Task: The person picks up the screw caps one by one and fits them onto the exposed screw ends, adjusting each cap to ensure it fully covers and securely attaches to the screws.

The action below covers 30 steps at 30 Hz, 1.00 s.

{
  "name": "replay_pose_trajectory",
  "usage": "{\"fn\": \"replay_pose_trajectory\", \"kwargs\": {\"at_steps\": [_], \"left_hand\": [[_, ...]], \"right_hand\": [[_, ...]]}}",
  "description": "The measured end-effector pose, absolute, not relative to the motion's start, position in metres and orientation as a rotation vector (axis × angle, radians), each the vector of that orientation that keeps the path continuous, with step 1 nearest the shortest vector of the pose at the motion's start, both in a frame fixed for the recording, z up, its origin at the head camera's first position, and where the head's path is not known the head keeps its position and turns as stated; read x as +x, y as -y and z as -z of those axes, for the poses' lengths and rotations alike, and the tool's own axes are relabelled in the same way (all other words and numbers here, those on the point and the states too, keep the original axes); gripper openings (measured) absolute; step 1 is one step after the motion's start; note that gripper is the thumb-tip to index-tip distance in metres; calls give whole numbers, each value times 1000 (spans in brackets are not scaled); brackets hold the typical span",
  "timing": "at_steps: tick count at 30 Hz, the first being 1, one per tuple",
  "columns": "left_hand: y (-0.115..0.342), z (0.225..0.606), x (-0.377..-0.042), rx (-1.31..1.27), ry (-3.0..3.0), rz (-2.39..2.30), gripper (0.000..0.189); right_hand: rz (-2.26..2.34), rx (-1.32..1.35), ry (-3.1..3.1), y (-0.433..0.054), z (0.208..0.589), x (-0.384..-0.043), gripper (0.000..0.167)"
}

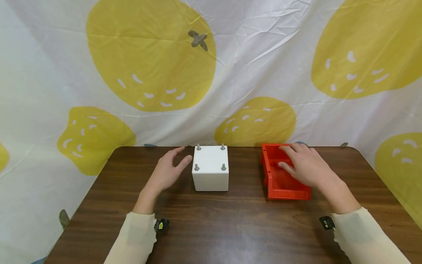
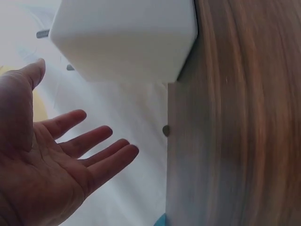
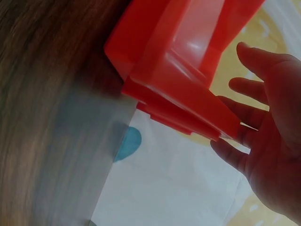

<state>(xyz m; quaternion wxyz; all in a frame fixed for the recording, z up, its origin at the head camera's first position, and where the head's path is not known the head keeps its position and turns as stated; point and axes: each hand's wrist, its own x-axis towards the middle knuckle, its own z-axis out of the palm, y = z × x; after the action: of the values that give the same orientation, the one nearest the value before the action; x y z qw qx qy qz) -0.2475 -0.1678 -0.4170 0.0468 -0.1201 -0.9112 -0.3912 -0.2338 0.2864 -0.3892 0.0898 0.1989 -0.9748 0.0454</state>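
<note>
A white block (image 1: 211, 179) stands on the table with several metal screws (image 1: 223, 167) pointing up at its top corners. My left hand (image 1: 167, 171) is held beside its left side, apart from it, fingers extended and holding nothing. The left wrist view shows that palm with its fingers spread below the white block (image 2: 127, 42). Over the right side of a red bin (image 1: 290, 194) hovers my right hand (image 1: 306, 165), fingers loosely extended. In the right wrist view some fingertips overlap the bin's edge; whether they touch it I cannot tell. Small red pieces (image 1: 274, 164) lie inside the bin.
A dark wood-grain table (image 1: 244, 227) carries both the block and the bin. Behind its far edge hangs a white cloth (image 1: 257, 47) printed with yellow fruit. Each wrist wears a small black device (image 1: 161, 226).
</note>
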Motion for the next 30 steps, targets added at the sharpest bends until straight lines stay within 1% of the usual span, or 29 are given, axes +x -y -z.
{"fn": "replay_pose_trajectory", "kwargs": {"at_steps": [4,9,15,21,25,30], "left_hand": [[163,417,-249,-360,2759,1323,71],[157,418,-251,-351,2707,1504,67],[151,418,-253,-256,2648,1747,66],[146,418,-257,-103,2556,1968,55],[143,419,-258,-31,2505,2052,51],[140,419,-258,-3,2478,2084,51]], "right_hand": [[-114,632,2907,-284,393,-240,58],[-90,666,2893,-281,395,-245,50],[-94,692,2913,-274,395,-250,41],[-83,736,2925,-267,398,-259,32],[-77,735,2957,-263,402,-265,25],[-60,716,3010,-259,406,-272,16]]}}
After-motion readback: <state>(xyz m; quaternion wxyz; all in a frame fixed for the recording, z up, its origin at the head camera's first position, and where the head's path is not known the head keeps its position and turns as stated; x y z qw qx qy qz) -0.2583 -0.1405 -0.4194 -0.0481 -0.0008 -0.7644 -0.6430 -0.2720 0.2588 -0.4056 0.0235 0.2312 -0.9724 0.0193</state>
